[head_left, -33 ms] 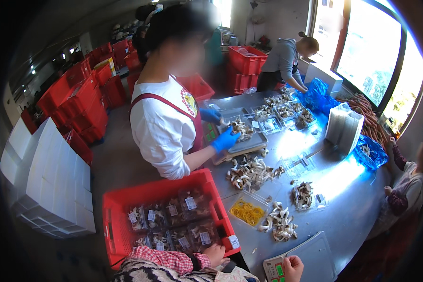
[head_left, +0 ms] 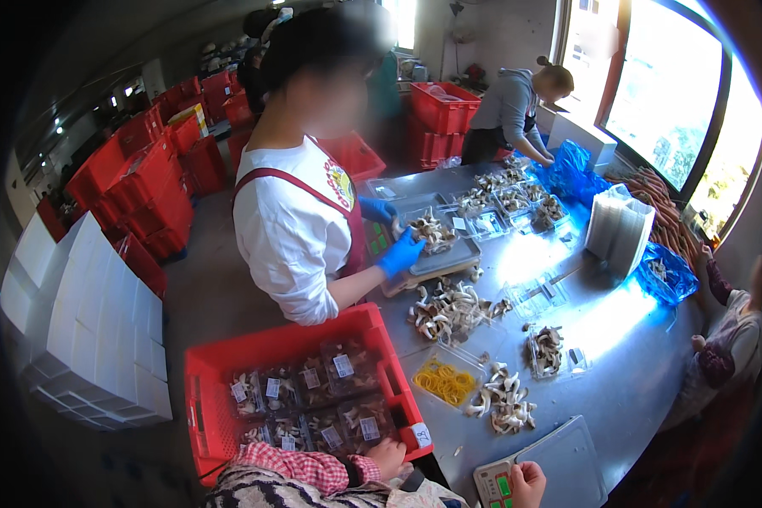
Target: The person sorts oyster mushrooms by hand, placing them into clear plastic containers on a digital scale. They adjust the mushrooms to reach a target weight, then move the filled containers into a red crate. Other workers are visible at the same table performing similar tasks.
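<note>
Fingers curled, grip unclear, the right hand (head_left: 529, 485) is by the scale (head_left: 571, 466); the left hand (head_left: 387, 458), fingers bent, hold unclear, is at the crate (head_left: 216, 406). Neither has visibly moved, so nothing advances here. Past the mushrooms (head_left: 506, 400), a co-worker's glove (head_left: 402, 254) has shifted slightly.

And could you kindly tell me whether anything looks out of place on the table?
Perhaps the loose mushrooms beside the yellow bands: they lie straight on the metal table, outside any tray, though they may be heaped there deliberately.
</note>
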Motion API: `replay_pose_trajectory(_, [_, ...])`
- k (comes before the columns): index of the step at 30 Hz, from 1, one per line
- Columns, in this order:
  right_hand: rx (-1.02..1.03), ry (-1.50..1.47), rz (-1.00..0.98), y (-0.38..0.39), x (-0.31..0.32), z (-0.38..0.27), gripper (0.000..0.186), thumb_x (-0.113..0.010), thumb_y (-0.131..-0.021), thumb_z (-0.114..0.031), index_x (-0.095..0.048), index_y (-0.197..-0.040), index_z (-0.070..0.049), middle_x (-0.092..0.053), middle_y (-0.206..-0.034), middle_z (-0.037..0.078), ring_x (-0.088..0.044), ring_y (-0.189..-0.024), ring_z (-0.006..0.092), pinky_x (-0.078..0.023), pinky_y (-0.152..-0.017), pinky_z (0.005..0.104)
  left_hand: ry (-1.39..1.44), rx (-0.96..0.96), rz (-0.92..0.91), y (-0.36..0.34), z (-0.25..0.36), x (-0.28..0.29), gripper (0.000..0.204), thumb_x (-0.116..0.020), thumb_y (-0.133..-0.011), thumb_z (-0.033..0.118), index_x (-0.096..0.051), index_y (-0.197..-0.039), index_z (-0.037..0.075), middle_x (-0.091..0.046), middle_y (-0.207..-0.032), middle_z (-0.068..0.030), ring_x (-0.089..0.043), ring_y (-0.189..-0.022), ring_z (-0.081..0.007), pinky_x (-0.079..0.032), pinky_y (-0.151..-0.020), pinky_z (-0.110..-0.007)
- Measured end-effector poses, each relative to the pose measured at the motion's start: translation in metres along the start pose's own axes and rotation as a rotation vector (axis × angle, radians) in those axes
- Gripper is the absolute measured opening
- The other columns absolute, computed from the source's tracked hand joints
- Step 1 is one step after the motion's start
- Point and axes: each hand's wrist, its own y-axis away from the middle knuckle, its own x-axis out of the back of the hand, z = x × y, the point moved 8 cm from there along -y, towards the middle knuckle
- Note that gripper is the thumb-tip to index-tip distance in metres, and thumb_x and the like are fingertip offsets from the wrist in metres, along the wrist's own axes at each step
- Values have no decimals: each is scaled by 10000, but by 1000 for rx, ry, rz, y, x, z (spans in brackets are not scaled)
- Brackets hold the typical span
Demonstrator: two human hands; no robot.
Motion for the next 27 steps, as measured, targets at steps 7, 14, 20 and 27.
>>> replay_pose_trajectory(7, [22,166,48,6,9,14,324,-597,-929,-263,-520,-682,-69,-475,-609,-43,-411,-558,60,-340,-503,242,44,-63,78,-6,-4,-12,280,-661,-813,252,-600,-915,-2,-621,-923,-201,-578,-924,-366,-476,-800,-451])
replay_pose_trajectory(14, [39,-162,-1,12,-8,18,432,-521,-971,-332,-443,-607,-112,-410,-548,-41,-355,-493,58,-270,-433,239,36,6,40,-13,-6,-17,268,-697,-787,241,-613,-897,12,-630,-894,-197,-605,-893,-375,-478,-802,-453])
replay_pose_trajectory(20, [587,244,145,67,-34,0,468,-446,-994,-370,-437,-605,-110,-381,-535,-31,-341,-473,82,-295,-428,242,64,22,47,-19,-9,-19,274,-716,-777,219,-622,-925,8,-635,-920,-206,-615,-898,-389,-488,-796,-461])
replay_pose_trajectory(27, [-211,-333,-29,110,-54,68,507,-442,-980,-430,-340,-560,-166,-314,-498,-28,-293,-414,102,-243,-382,264,40,20,85,-22,-14,-22,288,-726,-767,216,-628,-932,1,-639,-925,-209,-622,-896,-388,-499,-790,-453])
